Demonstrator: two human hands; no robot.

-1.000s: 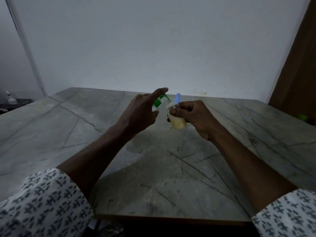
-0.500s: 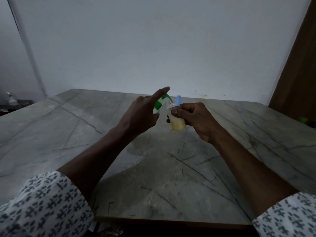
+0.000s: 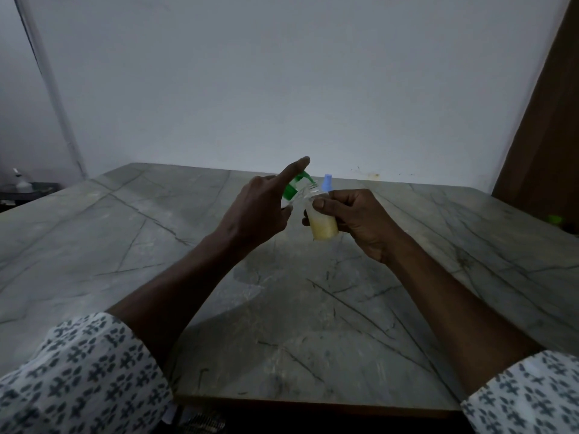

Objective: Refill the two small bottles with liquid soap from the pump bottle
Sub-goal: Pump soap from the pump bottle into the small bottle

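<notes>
Above table (image 3: 125, 245) centre, we log: L hand (image 3: 260, 211) wraps pump bottle (image 3: 290, 192), index laid out over its green head. R hand (image 3: 354, 220) pinches small bottle (image 3: 324, 227), part full of yellow soap, mouth at nozzle. Vs 1 s back: poses and soap level approx. same. Est. mid-fill, more strokes req'd.

The left hand (image 3: 257, 211) hides the pump bottle (image 3: 291, 190) below its green head

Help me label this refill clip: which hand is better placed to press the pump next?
Left. The left hand holds the pump bottle, its index finger stretched over the green pump head. The right hand is busy gripping the small bottle, part-filled with yellowish soap, by the spout.
</notes>
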